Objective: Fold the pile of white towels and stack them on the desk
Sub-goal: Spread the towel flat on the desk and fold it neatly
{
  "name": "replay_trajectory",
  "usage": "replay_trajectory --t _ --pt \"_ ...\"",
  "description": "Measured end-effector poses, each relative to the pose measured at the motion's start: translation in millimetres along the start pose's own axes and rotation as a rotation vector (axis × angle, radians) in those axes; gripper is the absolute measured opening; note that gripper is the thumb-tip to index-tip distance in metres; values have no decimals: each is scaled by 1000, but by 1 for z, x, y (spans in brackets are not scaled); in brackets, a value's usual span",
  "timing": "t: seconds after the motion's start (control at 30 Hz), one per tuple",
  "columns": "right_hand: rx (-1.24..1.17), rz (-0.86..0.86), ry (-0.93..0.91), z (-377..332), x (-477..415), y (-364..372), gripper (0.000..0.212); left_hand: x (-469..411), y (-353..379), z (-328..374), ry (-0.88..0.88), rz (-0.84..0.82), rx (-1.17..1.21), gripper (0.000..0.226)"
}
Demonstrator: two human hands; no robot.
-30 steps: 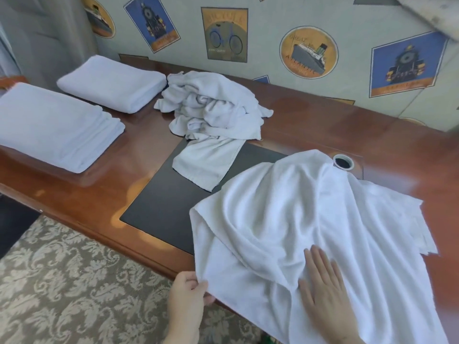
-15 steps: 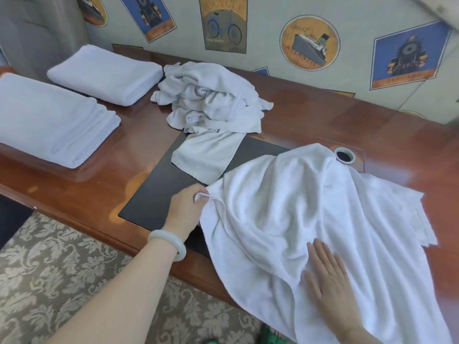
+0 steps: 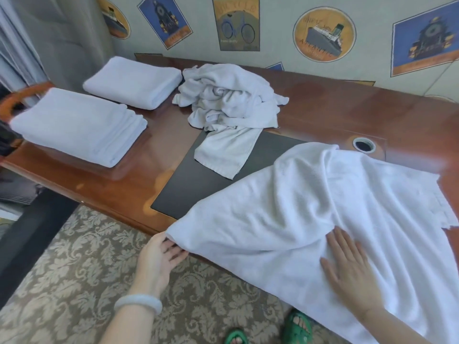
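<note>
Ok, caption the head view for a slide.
Both hands, left hand and right hand, flatten a large white towel.

1. The round ship emblem (image 3: 324,34) on the wallpaper carries the word "ATLANTIC" curved below the liner; the arc of letters above the ship is too blurred to read.
2. The bicycle emblem (image 3: 236,23) has large letters across its top that look like "BICYCLE", and a small pale line under the left wheel that seems to read "Finest Quality".
3. The blue locomotive emblems (image 3: 165,19) have orange bands at the bottom with lettering too small to read.
</note>
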State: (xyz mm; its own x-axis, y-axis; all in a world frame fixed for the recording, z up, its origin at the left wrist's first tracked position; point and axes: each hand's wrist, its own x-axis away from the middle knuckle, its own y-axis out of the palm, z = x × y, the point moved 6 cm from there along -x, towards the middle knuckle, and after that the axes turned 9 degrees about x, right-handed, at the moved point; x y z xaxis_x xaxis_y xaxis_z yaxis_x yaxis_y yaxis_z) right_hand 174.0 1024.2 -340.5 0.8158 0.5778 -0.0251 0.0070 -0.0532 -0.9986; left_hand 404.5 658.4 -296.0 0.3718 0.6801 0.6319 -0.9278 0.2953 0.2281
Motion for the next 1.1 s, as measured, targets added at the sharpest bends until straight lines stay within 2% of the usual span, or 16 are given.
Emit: replay_trajectory --t 0.2,0.3,0.33,0.4,0.47,0.6,0.73,0.8,0.87,0.9,0.97,1.03,1.1 --pt "12 -19 15 -6 0 1 79 -1 2 -9 31 88 -40 23" --pt "66 73 49 -26 0 -15 67 -1 1 -13 44 145 -22 16" --pt "52 119 -7 -45 -3 -26 61 -1 2 -15 47 151 -13 14" --pt "3 191 -256 -95 -7 -41 52 2 5 -16 53 163 2 12" --pt "-26 163 -469 -135 -6 -32 49 1 3 -16 58 175 22 14" --pt "12 -2 -526 -141 -2 -7 58 -5 -12 -4 79 253 105 22" --pt "32 -105 -578 -141 1 -12 63 -9 -20 -9 3 276 173 29" --pt "-22 -187 -589 -143 1 -14 64 -2 -17 -9 32 327 10 27" --pt "-254 -239 -549 -140 -2 -23 61 10 -3 9 252 393 -488 28" --pt "-394 -258 -478 -135 -7 -34 56 16 16 19 412 363 -741 31" --pt "-543 -140 -263 -108 -26 -63 46 24 71 22 705 151 -991 35" --pt "-552 58 -54 -67 -49 -95 41 29 137 10 820 -152 -1035 36" --pt "-504 91 58 -30 -74 -120 44 34 204 -5 847 -402 -1095 43"
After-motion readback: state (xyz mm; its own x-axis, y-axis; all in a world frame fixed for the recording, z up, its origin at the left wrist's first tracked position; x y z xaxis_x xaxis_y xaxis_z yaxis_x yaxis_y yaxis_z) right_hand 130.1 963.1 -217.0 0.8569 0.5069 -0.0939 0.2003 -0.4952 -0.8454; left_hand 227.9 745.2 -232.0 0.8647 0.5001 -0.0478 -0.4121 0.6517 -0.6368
